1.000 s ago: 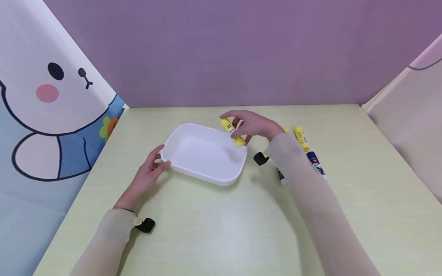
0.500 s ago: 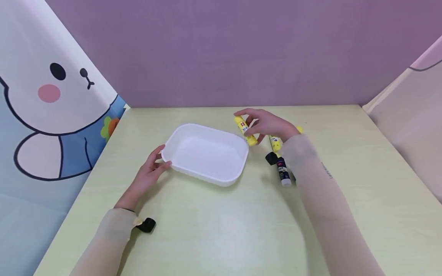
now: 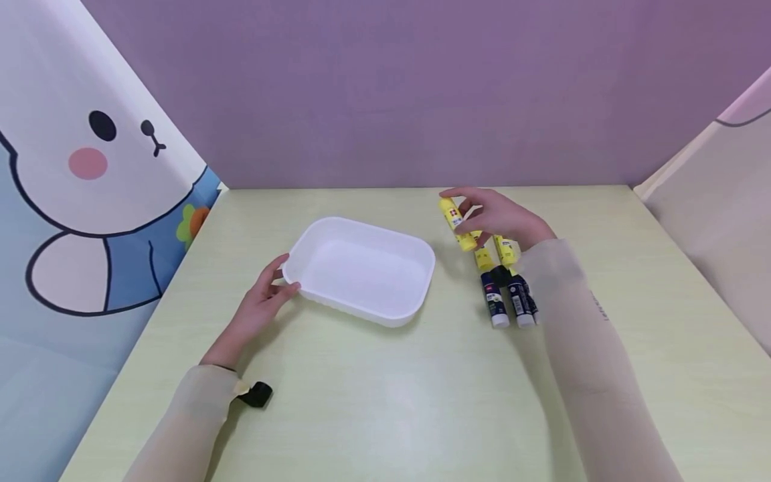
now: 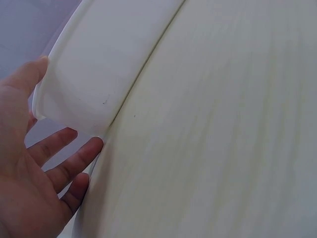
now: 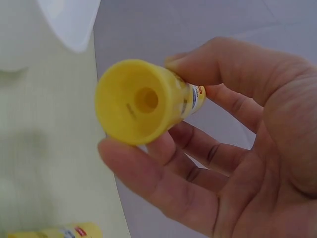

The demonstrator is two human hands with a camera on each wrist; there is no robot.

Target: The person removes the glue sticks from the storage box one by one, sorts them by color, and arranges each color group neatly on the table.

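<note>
My right hand (image 3: 500,217) pinches a yellow glue stick (image 3: 456,222) above the table, to the right of a white plastic tray (image 3: 361,273). In the right wrist view, the hollow round end of the glue stick (image 5: 133,101) faces the camera, with thumb and fingertips around its barrel. My left hand (image 3: 262,302) holds the tray's left end. The left wrist view has the thumb against the tray's wall (image 4: 94,59) and the fingers at its corner. Below the right hand lie two more yellow glue sticks (image 3: 504,250), partly hidden by that hand.
Several navy tubes with white ends (image 3: 495,301) lie in a row in front of the yellow sticks, partly covered by the right sleeve (image 3: 554,281). A purple wall (image 3: 421,94) closes off the back of the pale table (image 3: 373,395). A cartoon-printed sheet (image 3: 78,234) hangs at left.
My right hand has moved right with the yellow glue stick, from over the tray's right edge to beside the other sticks. My left hand and the tray have stayed in place.
</note>
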